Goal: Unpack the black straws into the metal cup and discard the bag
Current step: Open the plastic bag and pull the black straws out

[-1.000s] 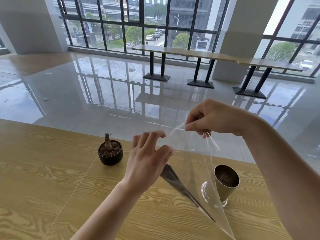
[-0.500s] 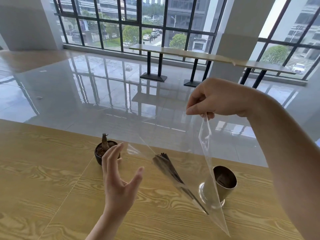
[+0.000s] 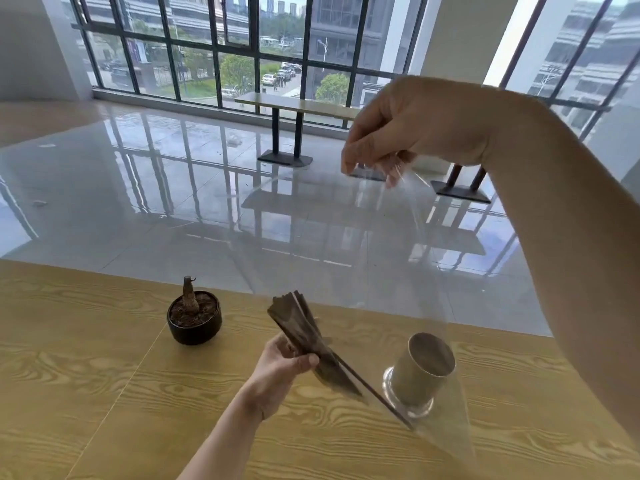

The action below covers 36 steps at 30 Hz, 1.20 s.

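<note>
A small black pot (image 3: pixel 194 322) (a short stem stands in its soil) sits on the wooden worktop (image 3: pixel 69 358); beyond are a glossy floor (image 3: pixel 173 202), a long table (image 3: pixel 298 105) and tall windows (image 3: pixel 242 46).

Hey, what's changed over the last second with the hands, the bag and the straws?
The left hand let go of the top edge of the bag, dropped down and now grips the black straws. The right hand, pinching the bag's top, rose and lifted it higher. The metal cup and potted plant stayed put on the table.
</note>
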Each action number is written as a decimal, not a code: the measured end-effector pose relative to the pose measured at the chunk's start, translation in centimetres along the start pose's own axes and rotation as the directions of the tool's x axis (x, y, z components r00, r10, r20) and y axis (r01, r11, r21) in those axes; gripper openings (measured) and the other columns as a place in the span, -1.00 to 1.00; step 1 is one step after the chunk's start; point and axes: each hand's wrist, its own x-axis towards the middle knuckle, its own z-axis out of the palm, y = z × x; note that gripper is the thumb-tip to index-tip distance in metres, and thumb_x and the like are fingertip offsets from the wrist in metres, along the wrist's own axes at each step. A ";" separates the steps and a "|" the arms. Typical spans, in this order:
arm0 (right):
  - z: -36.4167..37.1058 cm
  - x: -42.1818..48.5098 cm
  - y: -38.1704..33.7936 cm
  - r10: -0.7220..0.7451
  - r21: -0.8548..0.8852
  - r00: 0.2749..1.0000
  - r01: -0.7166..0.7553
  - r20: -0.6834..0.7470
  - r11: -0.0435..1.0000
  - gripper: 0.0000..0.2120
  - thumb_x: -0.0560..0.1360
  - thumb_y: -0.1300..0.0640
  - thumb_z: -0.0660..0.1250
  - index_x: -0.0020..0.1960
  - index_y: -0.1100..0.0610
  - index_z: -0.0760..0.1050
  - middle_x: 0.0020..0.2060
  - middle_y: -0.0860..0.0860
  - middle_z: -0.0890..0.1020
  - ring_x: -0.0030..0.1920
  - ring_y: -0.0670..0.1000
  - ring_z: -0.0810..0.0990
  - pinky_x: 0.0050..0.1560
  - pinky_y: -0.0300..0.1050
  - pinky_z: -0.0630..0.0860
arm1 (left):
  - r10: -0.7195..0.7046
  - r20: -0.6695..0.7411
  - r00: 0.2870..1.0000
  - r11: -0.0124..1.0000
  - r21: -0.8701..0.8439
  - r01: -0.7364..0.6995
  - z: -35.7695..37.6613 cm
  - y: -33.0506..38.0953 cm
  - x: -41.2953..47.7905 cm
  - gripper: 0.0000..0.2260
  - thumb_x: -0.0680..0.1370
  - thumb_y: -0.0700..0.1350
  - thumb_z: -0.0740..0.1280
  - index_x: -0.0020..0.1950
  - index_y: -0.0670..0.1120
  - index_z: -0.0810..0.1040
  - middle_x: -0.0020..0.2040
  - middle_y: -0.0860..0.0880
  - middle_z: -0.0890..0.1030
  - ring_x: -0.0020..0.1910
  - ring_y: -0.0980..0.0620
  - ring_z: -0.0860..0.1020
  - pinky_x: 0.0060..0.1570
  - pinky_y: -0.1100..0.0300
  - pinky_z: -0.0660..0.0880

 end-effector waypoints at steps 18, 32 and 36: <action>5.5 -11.0 11.3 0.123 0.464 0.953 0.021 -0.278 0.886 -0.16 0.41 -0.59 0.03 0.34 0.00 0.55 0.17 0.11 0.70 0.19 0.16 0.67 0.20 0.28 0.58 | 0.075 -0.203 0.976 0.881 -0.446 -0.160 2.1 2.7 0.0 -0.75 0.40 -0.12 0.59 0.03 -0.10 0.65 -0.04 -0.22 0.68 0.02 -0.23 0.67 -0.02 -0.12 0.60; 17.4 -13.1 9.7 0.301 0.428 0.752 -0.028 -0.586 0.903 -0.82 0.32 0.05 0.55 -0.12 -0.17 0.70 -0.30 -0.07 0.73 -0.40 -0.06 0.65 -0.29 -0.29 0.59 | 0.185 -0.186 0.965 0.786 -0.561 -0.259 4.2 4.8 0.3 -0.51 0.32 -0.07 0.64 0.18 -0.06 0.58 0.09 -0.17 0.67 0.17 -0.19 0.64 0.13 -0.15 0.59; 18.1 -12.6 9.7 0.333 0.411 0.763 -0.097 -0.555 0.907 -0.80 0.35 0.15 0.60 -0.18 -0.13 0.68 -0.35 -0.08 0.72 -0.43 -0.08 0.66 -0.35 -0.31 0.56 | 0.142 -0.146 0.979 0.749 -0.631 -0.203 4.4 4.3 -0.2 -0.51 0.32 -0.08 0.64 0.20 -0.05 0.58 0.13 -0.15 0.67 0.15 -0.15 0.64 0.13 -0.17 0.58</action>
